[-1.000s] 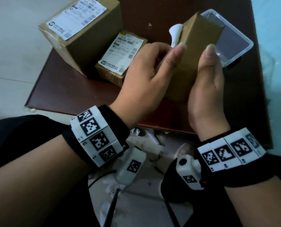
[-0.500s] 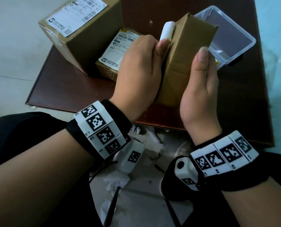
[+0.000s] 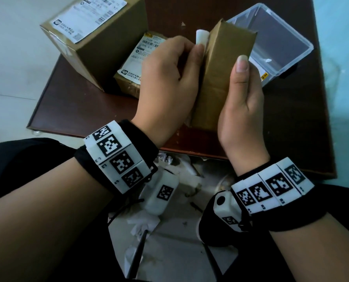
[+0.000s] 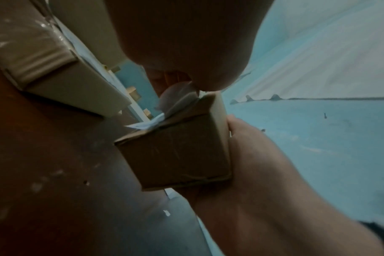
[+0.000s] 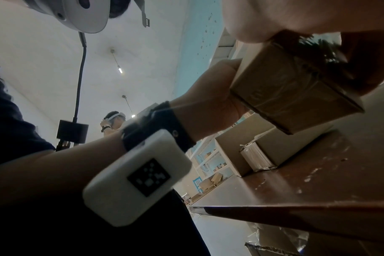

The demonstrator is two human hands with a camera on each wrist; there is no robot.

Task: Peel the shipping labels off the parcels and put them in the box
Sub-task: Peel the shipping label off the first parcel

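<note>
Two hands on small brown cardboard parcel, held above tabletop near edge: right hand grips parcel; left hand pinches curled white label. Risk: fast pull tears label. Clear plastic box sits at far right corner.

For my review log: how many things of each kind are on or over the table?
Cardboard parcels: 3 (held parcel, large parcel, small parcel)
Shipping labels: 3 (curled label, large parcel's label, small parcel's label)
Clear plastic box: 1
Total: 7
</note>
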